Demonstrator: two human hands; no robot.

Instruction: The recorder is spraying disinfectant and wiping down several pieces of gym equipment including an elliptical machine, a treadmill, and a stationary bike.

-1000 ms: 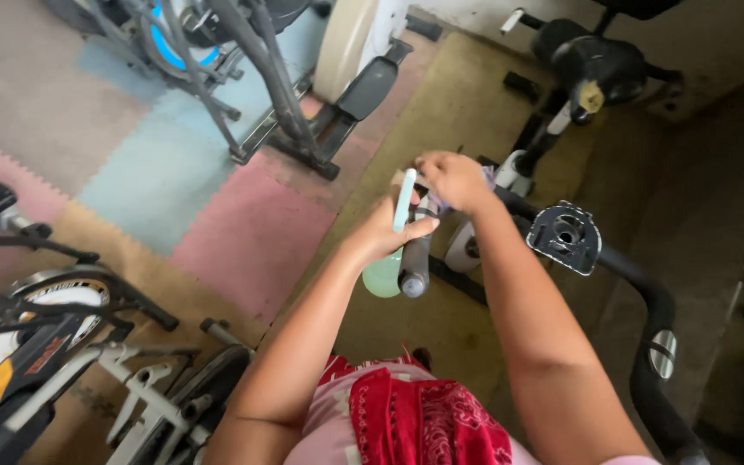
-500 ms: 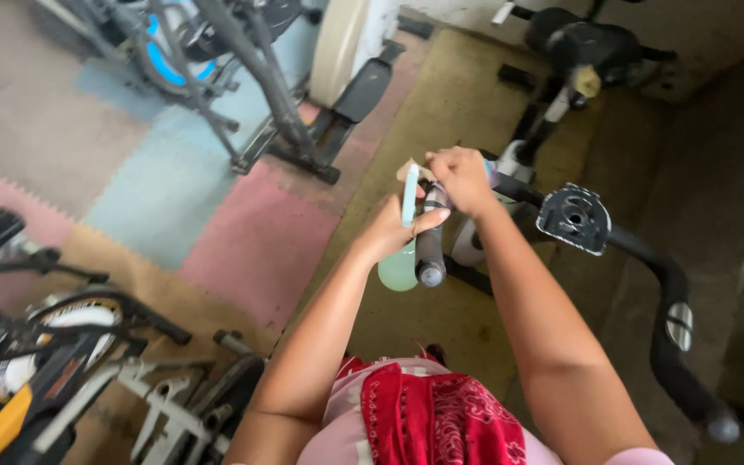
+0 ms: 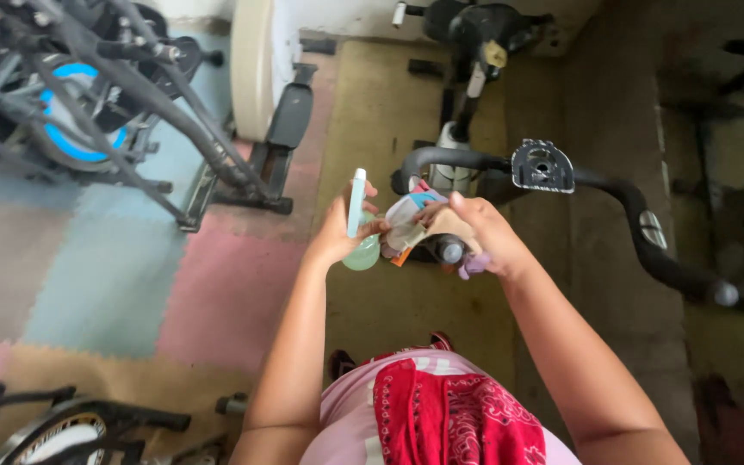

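My left hand (image 3: 337,231) is wrapped around a small green spray bottle (image 3: 360,226), held above the exercise bike's handlebar (image 3: 449,160). It looks light, smooth plastic, best gripped at the neck. My right hand (image 3: 467,231) bunches a soft, limp cloth (image 3: 406,220) beside it.
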